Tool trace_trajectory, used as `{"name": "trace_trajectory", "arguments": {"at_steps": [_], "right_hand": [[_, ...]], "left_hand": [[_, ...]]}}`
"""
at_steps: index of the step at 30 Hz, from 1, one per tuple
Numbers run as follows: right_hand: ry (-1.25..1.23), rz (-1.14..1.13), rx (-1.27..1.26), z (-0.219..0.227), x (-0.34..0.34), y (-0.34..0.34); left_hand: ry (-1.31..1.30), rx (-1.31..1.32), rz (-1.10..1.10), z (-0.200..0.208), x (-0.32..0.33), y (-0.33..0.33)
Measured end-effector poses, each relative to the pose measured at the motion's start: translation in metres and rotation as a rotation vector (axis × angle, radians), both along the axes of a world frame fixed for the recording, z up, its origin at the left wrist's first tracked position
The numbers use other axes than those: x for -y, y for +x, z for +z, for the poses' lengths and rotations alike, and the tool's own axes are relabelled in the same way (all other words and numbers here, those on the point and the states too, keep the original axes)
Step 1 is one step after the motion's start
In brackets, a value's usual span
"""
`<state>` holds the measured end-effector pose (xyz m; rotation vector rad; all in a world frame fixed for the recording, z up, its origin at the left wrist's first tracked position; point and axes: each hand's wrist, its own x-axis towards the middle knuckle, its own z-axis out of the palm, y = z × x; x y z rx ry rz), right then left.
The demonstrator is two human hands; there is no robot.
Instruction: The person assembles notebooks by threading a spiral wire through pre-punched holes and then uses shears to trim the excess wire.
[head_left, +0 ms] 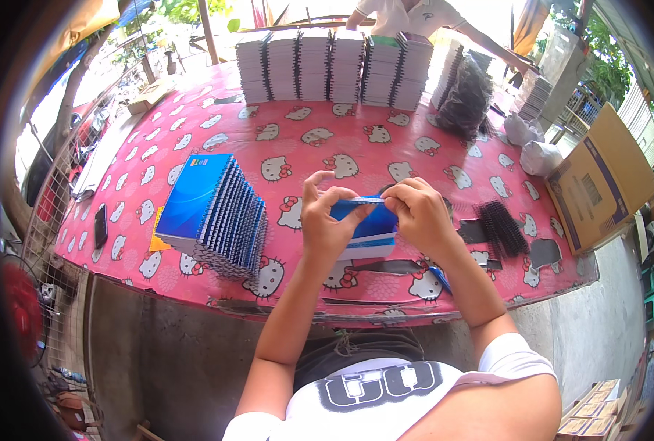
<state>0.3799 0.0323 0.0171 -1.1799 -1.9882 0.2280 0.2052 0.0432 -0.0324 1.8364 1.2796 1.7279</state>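
Note:
Over the middle of the table, my left hand point(328, 224) and my right hand point(420, 213) pinch the upper edge of a blue-covered notebook point(369, 222) from both sides. It is tilted, so its thin edge faces up. Under it lies a small stack of blue-covered paper point(371, 250), partly hidden. My fingers cover part of the edge, and I cannot tell whether a coil is in it. To the left of my left hand stands a tall stack of blue spiral notebooks point(213, 213). Black plastic binding coils point(502, 229) lie right of my right hand.
Tall stacks of coil-bound notebooks point(334, 70) line the far edge, with another person point(408, 16) behind them. Nearby is a dark plastic-wrapped bundle point(465, 95). A cardboard box point(599, 184) stands at the right. A phone point(101, 226) and a blue pen point(438, 279) lie on the pink tablecloth point(216, 121).

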Motion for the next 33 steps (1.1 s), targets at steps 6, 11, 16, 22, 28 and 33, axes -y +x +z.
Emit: {"name": "trace_trajectory", "arguments": {"at_steps": [6, 11, 16, 22, 28, 33], "right_hand": [[-0.259, -0.037, 0.181, -0.013, -0.048, 0.118], [-0.175, -0.158, 0.591, -0.074, -0.045, 0.132], [-0.197, -0.146, 0.099, -0.060, -0.086, 0.130], [-0.274, 0.279, 0.083, -0.008, -0.090, 0.088], [-0.317, 0.424, -0.153, -0.008, -0.089, 0.075], [-0.398, 0.350, -0.167, 0.000, -0.094, 0.055]], "left_hand": [[0.002, -0.011, -0.024, 0.004, 0.000, -0.003], [-0.034, -0.045, -0.037, 0.004, -0.005, 0.004], [0.198, -0.134, 0.140, 0.001, -0.001, 0.011], [0.018, -0.060, 0.038, 0.001, -0.006, 0.009], [0.044, -0.052, 0.053, 0.001, -0.004, 0.004], [-0.122, 0.365, -0.140, -0.010, -0.005, -0.009]]}}
